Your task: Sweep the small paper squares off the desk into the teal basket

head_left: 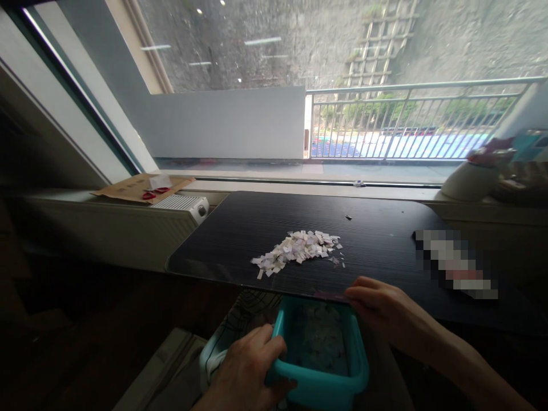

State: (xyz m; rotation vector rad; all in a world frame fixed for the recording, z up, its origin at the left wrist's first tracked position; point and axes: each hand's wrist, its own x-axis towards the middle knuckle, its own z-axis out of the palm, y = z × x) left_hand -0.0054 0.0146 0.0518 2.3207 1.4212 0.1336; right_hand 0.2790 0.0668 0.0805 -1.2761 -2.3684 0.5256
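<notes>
My left hand (250, 362) is closed round the left rim of a teal plastic bin (363, 365), held just below the table's near edge. Pale scraps (323, 337) show dimly inside the bin. At the table edge, above the bin's far right corner, my right hand (377, 302) pinches a thin, dark purplish strip (329, 295), whose exact kind I cannot make out. A heap of small cut paper pieces (299, 248) lies on the black table (377, 245), beyond the bin and apart from both hands.
Red-handled scissors (156, 193) rest on a brown paper envelope (124, 188) on the left sill, near a white radiator (184, 206). A blurred-out flat object (456, 265) lies at the table's right. A whitish rounded object (471, 174) stands by the window.
</notes>
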